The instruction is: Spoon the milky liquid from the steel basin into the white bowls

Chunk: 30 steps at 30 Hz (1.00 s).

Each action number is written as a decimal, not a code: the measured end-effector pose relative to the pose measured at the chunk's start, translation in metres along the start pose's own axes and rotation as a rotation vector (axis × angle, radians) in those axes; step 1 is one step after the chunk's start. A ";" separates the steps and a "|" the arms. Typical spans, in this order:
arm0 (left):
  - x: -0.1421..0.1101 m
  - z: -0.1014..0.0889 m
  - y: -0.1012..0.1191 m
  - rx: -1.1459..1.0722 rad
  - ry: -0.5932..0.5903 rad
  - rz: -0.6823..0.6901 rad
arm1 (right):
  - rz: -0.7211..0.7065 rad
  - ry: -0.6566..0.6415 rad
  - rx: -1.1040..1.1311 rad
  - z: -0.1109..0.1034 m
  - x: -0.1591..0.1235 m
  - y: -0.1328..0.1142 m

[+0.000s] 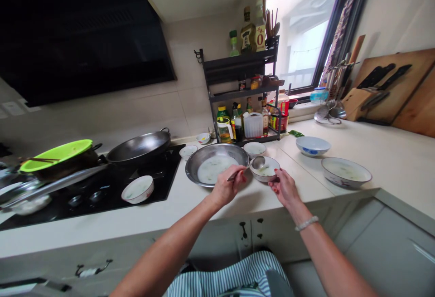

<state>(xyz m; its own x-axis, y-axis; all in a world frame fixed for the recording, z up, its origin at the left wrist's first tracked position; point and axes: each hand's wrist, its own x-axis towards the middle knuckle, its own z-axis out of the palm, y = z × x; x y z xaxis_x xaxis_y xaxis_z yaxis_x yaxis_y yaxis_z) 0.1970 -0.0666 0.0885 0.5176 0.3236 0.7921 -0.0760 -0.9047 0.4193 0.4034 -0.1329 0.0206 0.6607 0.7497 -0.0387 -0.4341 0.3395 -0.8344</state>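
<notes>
My left hand point(229, 183) is closed around the handle of a metal ladle point(258, 163), whose bowl hangs over a small white bowl point(264, 177) with pale soup and green bits in it. At that bowl's right side, my right hand point(284, 185) grips the rim, thumb above and fingers below. Left of the bowl sits a wide steel basin point(196, 168) holding cloudy whitish soup. Another small filled bowl point(254, 148) stands just behind the held one.
A black stove point(112, 197) at left carries a wok point(141, 146), a lime-green basket point(56, 154) and a filled bowl point(138, 189). Behind the basin is a black spice rack point(239, 61). A large soup bowl point(345, 172) and a blue-patterned bowl point(312, 146) stand at right, near a knife block point(360, 102).
</notes>
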 end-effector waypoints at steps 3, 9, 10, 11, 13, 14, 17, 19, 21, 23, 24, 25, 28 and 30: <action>0.001 0.006 -0.004 -0.175 0.145 -0.259 | 0.003 0.001 -0.006 0.000 0.000 0.000; 0.020 -0.015 -0.018 -0.354 0.589 -0.736 | 0.000 0.010 -0.015 -0.001 0.000 0.000; 0.022 -0.023 -0.021 -0.332 0.637 -0.767 | 0.000 0.013 -0.018 0.000 -0.001 -0.001; 0.024 -0.032 -0.025 -0.303 0.667 -0.779 | 0.001 0.016 -0.021 0.000 -0.001 -0.001; 0.023 -0.051 -0.034 -0.205 0.670 -0.783 | 0.001 0.017 -0.027 0.000 -0.001 -0.001; 0.021 -0.059 -0.038 -0.146 0.643 -0.783 | -0.003 0.016 -0.028 0.000 -0.001 -0.001; 0.011 -0.075 -0.048 0.065 0.516 -0.774 | -0.011 0.014 -0.027 0.000 -0.001 -0.002; 0.003 -0.077 -0.053 0.183 0.434 -0.767 | -0.007 0.018 -0.023 0.000 -0.001 -0.002; -0.002 -0.076 -0.056 0.222 0.393 -0.764 | -0.003 0.022 -0.019 0.000 0.000 -0.001; -0.005 -0.072 -0.058 0.197 0.399 -0.769 | -0.005 0.014 -0.020 0.000 -0.001 -0.001; -0.005 -0.071 -0.059 0.172 0.413 -0.780 | -0.007 0.011 -0.024 0.000 -0.001 -0.001; -0.005 -0.070 -0.059 0.145 0.435 -0.799 | -0.010 0.009 -0.030 -0.001 -0.001 -0.001; -0.002 -0.071 -0.060 0.062 0.527 -0.888 | -0.012 0.007 -0.041 -0.001 -0.001 -0.001; 0.000 -0.074 -0.061 0.039 0.585 -0.930 | -0.009 0.006 -0.039 -0.001 -0.001 -0.001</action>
<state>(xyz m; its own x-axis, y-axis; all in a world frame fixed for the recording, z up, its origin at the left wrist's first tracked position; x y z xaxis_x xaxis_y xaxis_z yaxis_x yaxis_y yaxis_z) 0.1385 0.0087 0.0959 -0.1262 0.9556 0.2664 0.1661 -0.2444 0.9554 0.4044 -0.1345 0.0207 0.6679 0.7434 -0.0340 -0.4039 0.3237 -0.8556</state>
